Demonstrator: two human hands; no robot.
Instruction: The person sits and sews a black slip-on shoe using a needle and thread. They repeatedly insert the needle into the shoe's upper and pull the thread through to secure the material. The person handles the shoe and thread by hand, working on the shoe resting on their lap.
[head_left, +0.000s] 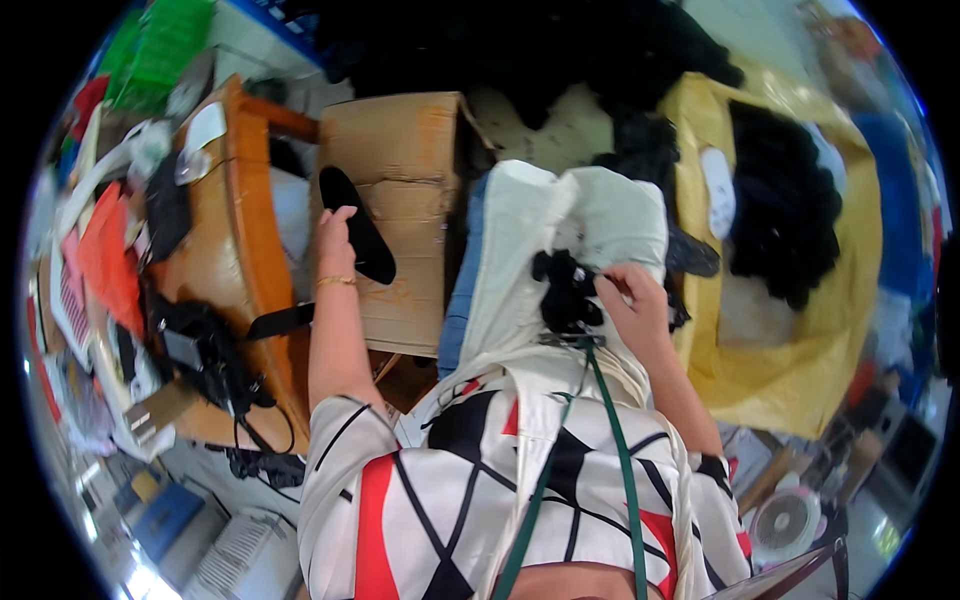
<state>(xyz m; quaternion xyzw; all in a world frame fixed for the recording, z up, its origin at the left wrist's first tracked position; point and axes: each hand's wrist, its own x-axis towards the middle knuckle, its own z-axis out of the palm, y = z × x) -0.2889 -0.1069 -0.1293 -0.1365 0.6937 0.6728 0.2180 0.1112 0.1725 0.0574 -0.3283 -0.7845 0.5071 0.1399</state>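
My left hand (333,243) grips a flat black insole-shaped piece (356,222) and holds it over a worn cardboard box (405,160). My right hand (632,300) pinches a small black fuzzy piece (566,290) that lies on cream-white fabric (560,225) draped across my lap. A green strap (610,420) hangs down from just below that piece. My patterned white, red and black sleeves fill the lower middle.
An orange wooden table (245,240) at the left carries tools, cables and papers. A yellow sack (800,330) at the right holds a heap of black pieces (785,215). More black pieces are piled at the top. A small fan (785,520) sits at the lower right.
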